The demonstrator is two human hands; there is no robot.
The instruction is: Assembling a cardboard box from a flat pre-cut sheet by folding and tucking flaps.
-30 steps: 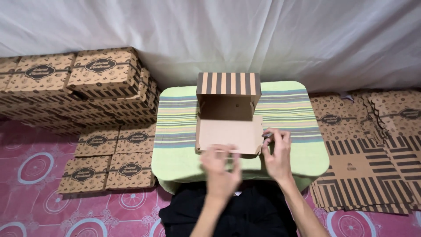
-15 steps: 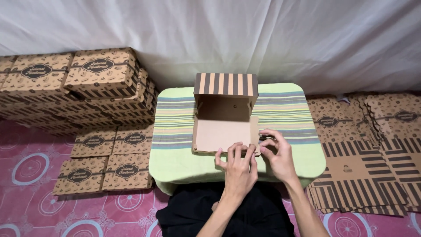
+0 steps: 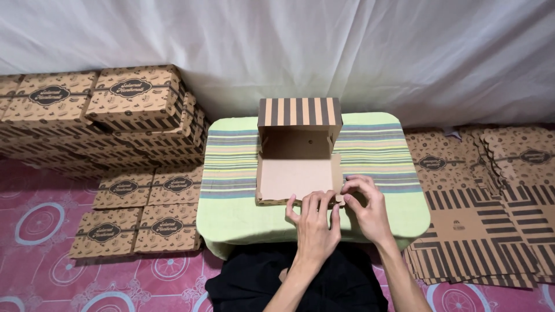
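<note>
Over at the far left of the frame, stacks of closed brown boxes (image 3: 115, 110) with dark oval labels rise against a white cloth backdrop (image 3: 358, 46), and four more closed boxes (image 3: 139, 211) lie flat in a block on the pink patterned floor mat (image 3: 40, 231) below them.

Moving to the centre, a small table under a green striped cloth (image 3: 231, 214) carries a half-folded cardboard box (image 3: 295, 170). Its striped lid stands upright at the back, its plain brown inside faces up, and its front edge lies toward the bottom of the frame.

Just below that front edge, the left hand (image 3: 315, 222) lies palm down with its fingers stretched and a little spread, the fingertips (image 3: 312, 199) pressing on the front wall of the box. It grips nothing; it pushes flat.

Right beside it, the right hand (image 3: 367, 208) sits at the box's front right corner, its fingers curled and pinched on the corner flap there. The two hands nearly touch. Both forearms come up from the bottom centre of the frame, over dark clothing (image 3: 289, 283).

At the right of the frame, piles of flat unfolded box blanks (image 3: 480, 225), brown with dark stripes and small prints, lie on the floor beside the table.
</note>
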